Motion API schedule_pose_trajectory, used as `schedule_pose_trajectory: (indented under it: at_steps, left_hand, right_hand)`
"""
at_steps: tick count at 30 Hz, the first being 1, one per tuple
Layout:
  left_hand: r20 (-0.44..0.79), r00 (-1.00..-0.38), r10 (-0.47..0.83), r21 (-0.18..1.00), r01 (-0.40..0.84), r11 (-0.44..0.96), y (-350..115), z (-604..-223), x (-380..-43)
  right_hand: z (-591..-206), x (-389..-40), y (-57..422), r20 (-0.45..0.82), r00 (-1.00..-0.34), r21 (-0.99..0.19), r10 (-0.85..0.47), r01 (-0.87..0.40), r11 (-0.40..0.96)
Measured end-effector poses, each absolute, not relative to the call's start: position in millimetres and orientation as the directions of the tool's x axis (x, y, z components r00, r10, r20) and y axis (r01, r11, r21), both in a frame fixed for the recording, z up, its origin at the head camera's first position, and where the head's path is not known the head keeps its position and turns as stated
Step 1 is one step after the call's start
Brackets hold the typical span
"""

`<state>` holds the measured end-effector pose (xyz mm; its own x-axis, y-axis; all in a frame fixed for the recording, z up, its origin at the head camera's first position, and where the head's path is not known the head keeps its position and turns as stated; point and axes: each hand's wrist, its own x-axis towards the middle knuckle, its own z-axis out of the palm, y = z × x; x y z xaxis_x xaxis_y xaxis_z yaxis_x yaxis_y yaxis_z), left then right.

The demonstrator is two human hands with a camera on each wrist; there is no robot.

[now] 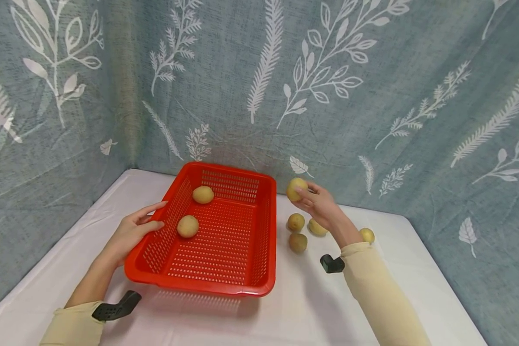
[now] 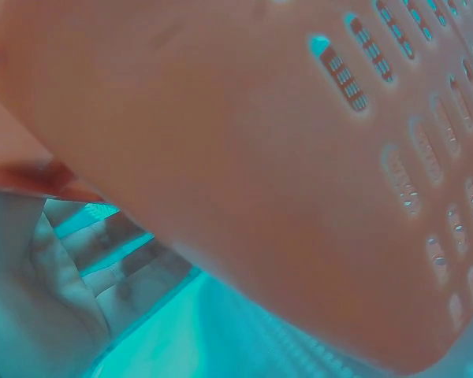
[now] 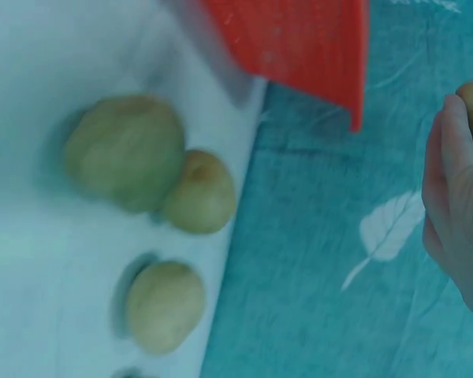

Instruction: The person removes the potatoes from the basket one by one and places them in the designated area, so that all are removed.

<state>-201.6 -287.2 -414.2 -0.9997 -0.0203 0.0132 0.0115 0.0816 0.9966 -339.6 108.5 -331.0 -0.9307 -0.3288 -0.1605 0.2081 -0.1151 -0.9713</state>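
Observation:
A red plastic basket (image 1: pixel 225 290) with slotted walls stands left of centre in the head view, its near edge above the white cloth. My left hand (image 1: pixel 131 233) grips its left rim, thumb over the inner side; in the left wrist view, fingers (image 2: pixel 118 244) show below the basket wall (image 2: pixel 197 150). Inside lie two potatoes, one near the far left corner (image 1: pixel 203 194) and another nearer (image 1: pixel 188 226). Right of the basket, my right hand (image 1: pixel 322 206) holds a yellowish potato (image 1: pixel 297 190) in its fingertips, raised above the table.
Several more potatoes lie right of the basket, including a brownish one (image 1: pixel 298 243), a rounder one (image 1: pixel 296 222) and one beyond the right forearm (image 1: pixel 366 235). A white cloth covers the table (image 1: pixel 294 307). Blue-green leaf-patterned curtains (image 1: pixel 225 96) enclose the back and sides.

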Motion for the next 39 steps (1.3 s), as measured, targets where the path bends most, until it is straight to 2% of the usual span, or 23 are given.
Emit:
schedule_pose_trajectory:
  at_steps: [13,22,32,39]
  left_hand:
    - [-0.008,-1.000,-0.002,0.998,-0.008,0.056,-289.3,-412.1,-203.7]
    - [-0.010,-1.000,0.016,0.998,-0.009,0.054,-291.4,-410.5,-203.6]
    - [-0.008,-1.000,0.004,0.998,-0.008,0.069,-290.0,-413.1,-205.2]
    - [-0.012,-1.000,-0.006,0.995,-0.013,0.102,-288.9,-414.6,-206.0]
  right_hand:
    - [-364.7,-326.3,164.0,-0.171,-0.929,-0.979,-0.329,0.197,-0.049]
    - [-379.1,-318.5,189.9,-0.206,-0.923,-0.970,-0.325,0.236,-0.055]
    - [-402.4,-315.0,206.7,-0.241,-0.917,-0.969,-0.317,0.247,0.020]
    - [-419.9,-310.3,209.1,-0.268,-0.912,-0.962,-0.310,0.236,0.135]
